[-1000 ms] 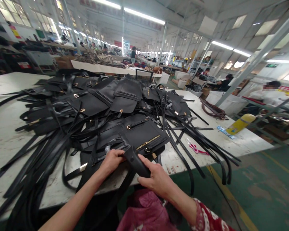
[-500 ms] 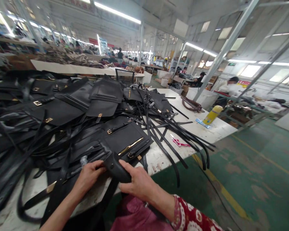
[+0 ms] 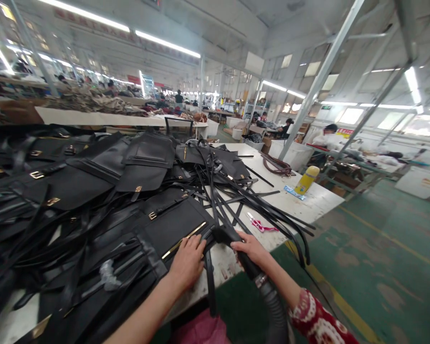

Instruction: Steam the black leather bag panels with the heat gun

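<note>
My right hand (image 3: 251, 250) is wrapped round a black nozzle (image 3: 232, 241) joined to a grey ribbed hose (image 3: 275, 308) that runs down to the bottom edge. The nozzle tip lies at the near edge of a black leather bag panel with a gold zip (image 3: 175, 224). My left hand (image 3: 187, 263) rests flat on that panel's near corner, fingers stretched out. The panel lies on top of a big heap of black bag panels and straps (image 3: 93, 191) covering the white worktable (image 3: 308, 203).
Pink scissors (image 3: 260, 224), a yellow bottle (image 3: 306, 179) and a coil of brown straps (image 3: 275, 165) lie on the table's right part. Long black straps hang over its near edge. Green floor lies to the right. Other people sit at tables far behind.
My view has swung right. My right hand has moved the nozzle from near my lap out to the panel's right edge, and the hose now shows. My left hand went flat on the panel.
</note>
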`<state>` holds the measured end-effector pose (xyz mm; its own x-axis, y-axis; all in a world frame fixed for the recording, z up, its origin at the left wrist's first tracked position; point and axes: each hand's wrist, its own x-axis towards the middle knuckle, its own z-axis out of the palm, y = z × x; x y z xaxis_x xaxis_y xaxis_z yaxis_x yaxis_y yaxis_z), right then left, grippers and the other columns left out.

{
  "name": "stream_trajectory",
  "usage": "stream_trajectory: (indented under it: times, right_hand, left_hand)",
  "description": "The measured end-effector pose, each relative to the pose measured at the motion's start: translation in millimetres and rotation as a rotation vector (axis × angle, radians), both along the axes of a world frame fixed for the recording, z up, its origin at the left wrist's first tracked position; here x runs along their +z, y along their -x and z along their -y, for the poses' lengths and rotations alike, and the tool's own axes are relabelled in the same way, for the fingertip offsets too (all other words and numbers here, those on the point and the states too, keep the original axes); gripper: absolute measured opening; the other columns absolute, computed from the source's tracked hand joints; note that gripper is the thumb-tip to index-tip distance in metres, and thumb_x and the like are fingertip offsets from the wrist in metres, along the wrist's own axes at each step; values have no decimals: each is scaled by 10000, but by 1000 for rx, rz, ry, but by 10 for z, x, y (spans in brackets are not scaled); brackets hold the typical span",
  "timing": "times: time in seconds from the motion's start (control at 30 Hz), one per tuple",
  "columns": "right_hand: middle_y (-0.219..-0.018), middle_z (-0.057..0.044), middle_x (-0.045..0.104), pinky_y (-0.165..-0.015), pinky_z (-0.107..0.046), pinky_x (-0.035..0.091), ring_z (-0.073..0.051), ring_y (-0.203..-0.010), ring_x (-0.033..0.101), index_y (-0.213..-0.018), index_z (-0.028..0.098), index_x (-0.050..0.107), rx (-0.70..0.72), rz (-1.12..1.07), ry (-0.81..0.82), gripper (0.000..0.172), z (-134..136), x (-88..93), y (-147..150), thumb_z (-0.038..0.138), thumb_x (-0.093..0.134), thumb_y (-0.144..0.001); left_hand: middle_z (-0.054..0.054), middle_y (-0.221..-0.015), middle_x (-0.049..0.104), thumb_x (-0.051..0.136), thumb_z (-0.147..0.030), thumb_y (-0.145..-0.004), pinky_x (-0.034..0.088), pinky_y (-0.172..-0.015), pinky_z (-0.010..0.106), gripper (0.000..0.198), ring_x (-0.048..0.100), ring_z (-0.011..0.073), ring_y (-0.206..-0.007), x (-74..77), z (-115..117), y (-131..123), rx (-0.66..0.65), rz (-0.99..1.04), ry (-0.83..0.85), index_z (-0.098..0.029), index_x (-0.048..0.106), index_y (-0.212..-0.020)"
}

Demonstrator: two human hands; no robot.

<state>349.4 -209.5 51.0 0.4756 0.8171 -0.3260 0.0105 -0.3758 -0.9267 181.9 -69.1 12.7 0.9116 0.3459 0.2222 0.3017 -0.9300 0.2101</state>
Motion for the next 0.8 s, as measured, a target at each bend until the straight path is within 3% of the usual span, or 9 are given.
stream_trajectory:
  times: [0.17,0.3,0.37,0.5,0.57,0.67,0.8]
  right_hand:
    - [-437,64,492,-362,-230,392,-130,-353,482,-1043,195,526,60,-77,30,389,-269,-71,-123,310,515,-671]
    - [-473,58,506,-367,-238,397,-129,-360,484,-957,195,527,42,-80,-14,304,-555,-169,-166,326,504,-683]
    - [-484,57,504,-383,-250,410,-130,-372,485,-954,187,534,15,-56,-38,303,-697,-209,-170,331,509,-689]
    - [-480,71,483,-425,-254,424,-126,-395,472,-1121,185,497,-71,22,-85,444,-852,-252,-128,320,526,-699]
    - [-488,72,484,-442,-258,432,-131,-411,476,-1198,188,453,-103,42,-105,525,-827,-270,-99,325,538,-699]
    - [-521,57,508,-447,-259,436,-136,-434,489,-1228,182,438,-134,49,-131,587,-675,-286,-76,338,574,-678]
    - [-514,56,505,-396,-265,427,-136,-396,470,-1272,177,385,-175,37,-151,636,-369,-213,-70,373,564,-694]
  left_hand:
    - [192,-1235,539,389,-115,-772,340,-969,480,418,492,279,-1144,-238,-76,-138,-7,-58,-130,-111,538,-1163]
    - [202,-1246,527,404,-131,-743,315,-988,493,464,488,285,-1144,-196,-65,-125,-9,-101,-127,-103,518,-1192]
    - [213,-1263,508,431,-146,-707,241,-1015,551,509,459,300,-1171,-161,-32,-121,-13,-146,-124,-103,504,-1210]
    - [196,-1369,392,501,-152,-619,75,-974,703,664,322,360,-1267,-181,23,44,1,-236,-137,-165,437,-1279]
    - [163,-1403,345,502,-99,-615,143,-947,718,701,288,381,-1282,-225,12,229,49,-244,-169,-231,413,-1298]
    - [136,-1375,401,435,0,-652,341,-924,612,703,373,355,-1241,-265,-89,531,63,-198,-240,-327,431,-1275]
    - [107,-1251,550,373,33,-647,476,-870,426,694,550,265,-1094,-115,-355,705,32,-78,-178,-318,489,-1234]
